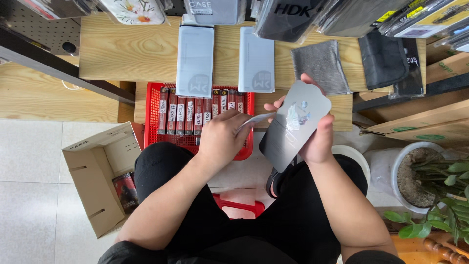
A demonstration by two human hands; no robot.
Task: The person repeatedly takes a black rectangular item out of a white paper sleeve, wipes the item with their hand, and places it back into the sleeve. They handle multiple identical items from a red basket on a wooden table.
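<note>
A flat grey package (pixel 294 126), silver-printed, sat tilted toward one o'clock in the right hand's grip; its thin white flap (pixel 254 120) stuck out at nine o'clock

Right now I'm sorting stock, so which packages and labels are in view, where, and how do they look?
Grey flat package: in the right hand, rounded corners, shiny picture.
White strip: pinched by the left hand.
Red basket: ahead of the knees, a row of dark red boxes with white labels.
Two white packs: on the wooden shelf.
Open carton: floor, left.
</note>
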